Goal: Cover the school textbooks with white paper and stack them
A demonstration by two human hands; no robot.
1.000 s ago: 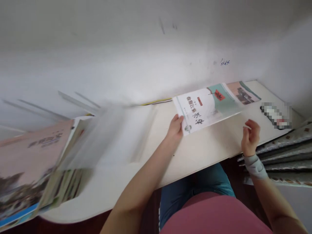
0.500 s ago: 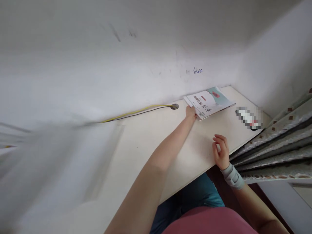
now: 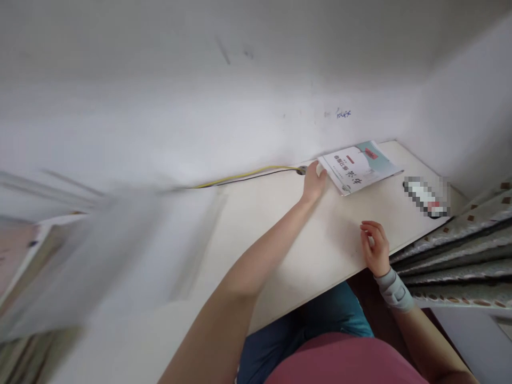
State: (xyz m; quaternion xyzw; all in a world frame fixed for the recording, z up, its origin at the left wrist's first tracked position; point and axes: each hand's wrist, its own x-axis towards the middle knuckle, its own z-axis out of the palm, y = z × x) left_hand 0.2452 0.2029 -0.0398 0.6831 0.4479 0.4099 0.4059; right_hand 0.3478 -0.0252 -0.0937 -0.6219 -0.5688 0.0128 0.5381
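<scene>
A white and teal book (image 3: 360, 166) lies flat in the far right corner of the pale desk (image 3: 280, 240), against the wall. My left hand (image 3: 314, 181) reaches out to the book's near left corner and touches its edge, fingers bent over it. My right hand (image 3: 375, 246) hovers over the desk's front edge with its fingers loosely curled and nothing in them; a grey brace wraps its wrist.
A yellow cable (image 3: 248, 175) runs along the wall to a hole in the desk. A dark flat object (image 3: 426, 196) lies right of the book. Blurred books (image 3: 60, 266) are stacked at the left. A patterned curtain (image 3: 460, 250) hangs at the right.
The book has gone from the desk's middle into the far right corner, pushed by my left hand. My right hand has dropped toward the desk's front edge. The view has swung.
</scene>
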